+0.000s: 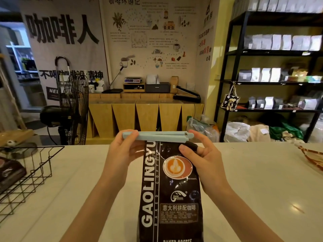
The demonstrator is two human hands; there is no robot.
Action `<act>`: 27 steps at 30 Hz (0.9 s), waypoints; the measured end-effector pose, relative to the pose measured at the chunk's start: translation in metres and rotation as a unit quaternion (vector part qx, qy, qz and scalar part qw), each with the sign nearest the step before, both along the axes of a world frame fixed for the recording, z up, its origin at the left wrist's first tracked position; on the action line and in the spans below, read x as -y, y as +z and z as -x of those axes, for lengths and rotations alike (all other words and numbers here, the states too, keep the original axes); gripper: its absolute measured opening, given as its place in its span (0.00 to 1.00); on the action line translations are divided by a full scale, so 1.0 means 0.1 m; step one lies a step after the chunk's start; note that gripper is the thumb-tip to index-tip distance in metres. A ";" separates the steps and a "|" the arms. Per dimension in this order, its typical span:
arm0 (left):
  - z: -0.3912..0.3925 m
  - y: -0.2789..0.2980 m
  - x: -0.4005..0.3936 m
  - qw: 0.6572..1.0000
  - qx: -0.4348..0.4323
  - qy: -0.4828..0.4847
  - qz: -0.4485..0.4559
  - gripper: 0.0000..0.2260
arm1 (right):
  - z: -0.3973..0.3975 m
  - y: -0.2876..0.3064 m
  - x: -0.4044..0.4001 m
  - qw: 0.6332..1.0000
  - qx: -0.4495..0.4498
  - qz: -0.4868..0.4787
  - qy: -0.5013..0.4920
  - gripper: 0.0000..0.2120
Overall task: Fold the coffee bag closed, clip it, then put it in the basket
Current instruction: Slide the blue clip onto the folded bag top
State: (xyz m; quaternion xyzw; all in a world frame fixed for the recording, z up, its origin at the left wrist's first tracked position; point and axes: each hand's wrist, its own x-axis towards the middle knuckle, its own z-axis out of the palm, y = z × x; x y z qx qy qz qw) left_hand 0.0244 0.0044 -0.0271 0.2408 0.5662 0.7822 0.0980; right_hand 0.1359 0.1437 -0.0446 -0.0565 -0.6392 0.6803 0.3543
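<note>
Head view is showing a glossy black coffee bag [170,189] standing upright on a smooth pale counter [253,180], its foil face crinkling and catching light. A long, slim pale-blue plastic clip [157,136] is sitting across the bag's folded top. The left hand [122,151] is pinching the clip's left end, while the right hand [201,154] is pressing its hinged right end with a fingertip and gripping the bag's upper right edge. Well left of the bag, a black wire basket [31,172] is resting on the counter, already holding another dark packet [10,172]. Nothing is lying between bag and basket.
</note>
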 end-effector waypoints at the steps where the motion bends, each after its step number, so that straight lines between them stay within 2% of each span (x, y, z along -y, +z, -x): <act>1: 0.02 0.00 0.02 1.000 0.001 0.001 0.004 0.04 | 0.00 0.01 0.01 1.000 -0.002 -0.001 0.000 0.21; 4: 0.07 -0.01 0.03 1.000 0.008 0.017 0.013 0.05 | -0.01 0.03 0.05 1.000 -0.008 -0.006 -0.003 0.27; 8: 0.13 0.01 0.09 1.000 0.016 0.023 0.000 0.05 | -0.05 0.06 0.07 1.000 -0.015 -0.008 -0.004 0.28; 12: 0.14 0.07 0.15 0.999 -0.008 0.021 0.041 0.05 | -0.05 0.05 0.09 1.000 -0.017 -0.015 -0.007 0.25; 17: 0.18 0.17 0.27 0.997 -0.019 0.068 0.031 0.04 | -0.06 0.05 0.08 0.999 -0.020 -0.029 -0.019 0.21; 20: 0.18 0.17 0.30 0.998 -0.021 0.050 0.037 0.04 | -0.05 0.04 0.08 0.999 -0.023 -0.028 -0.027 0.19; 27: 0.14 0.18 0.27 0.999 0.002 -0.017 -0.027 0.11 | -0.02 0.00 0.03 0.999 -0.011 -0.011 -0.036 0.10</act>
